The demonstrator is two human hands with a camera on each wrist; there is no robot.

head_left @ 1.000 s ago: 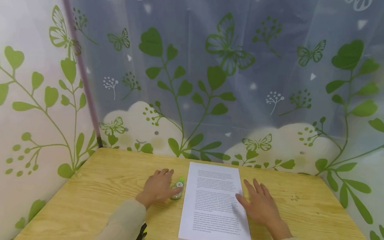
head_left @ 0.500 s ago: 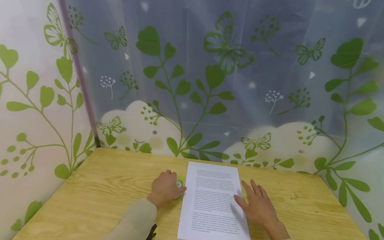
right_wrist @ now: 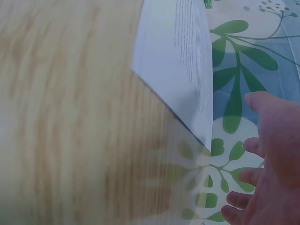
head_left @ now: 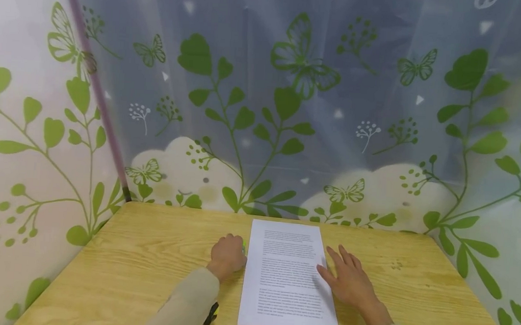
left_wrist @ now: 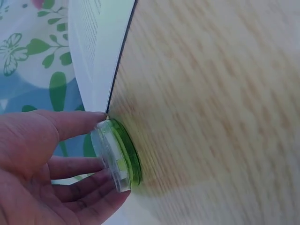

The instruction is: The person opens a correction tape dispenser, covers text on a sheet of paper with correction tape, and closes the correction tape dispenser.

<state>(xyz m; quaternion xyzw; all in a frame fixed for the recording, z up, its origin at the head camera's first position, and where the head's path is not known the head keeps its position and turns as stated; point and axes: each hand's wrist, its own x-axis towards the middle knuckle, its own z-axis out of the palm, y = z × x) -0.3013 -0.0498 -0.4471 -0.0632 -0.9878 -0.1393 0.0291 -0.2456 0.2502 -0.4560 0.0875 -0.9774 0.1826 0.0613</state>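
A correction tape [left_wrist: 123, 152], clear on one side and green on the other, stands by the left edge of a printed sheet of paper [head_left: 286, 277]. My left hand [head_left: 227, 254] pinches it between thumb and curled fingers, as the left wrist view shows. From the head view only a green sliver of the tape appears past the knuckles. My right hand [head_left: 349, 281], fingers spread and straight, is at the paper's right edge with its thumb over the margin. In the right wrist view that hand [right_wrist: 276, 154] holds nothing; whether it touches the sheet, I cannot tell.
The paper lies on a light wooden table [head_left: 149, 255]. Behind the table hangs a curtain [head_left: 263, 108] printed with leaves and butterflies, which also runs along both sides. A dark band [head_left: 210, 315] shows by the left sleeve.
My left hand has moved right, and its fingers have closed around the correction tape, which was lying uncovered beside the thumb. The right hand has stayed nearly still. The view has shifted slightly.
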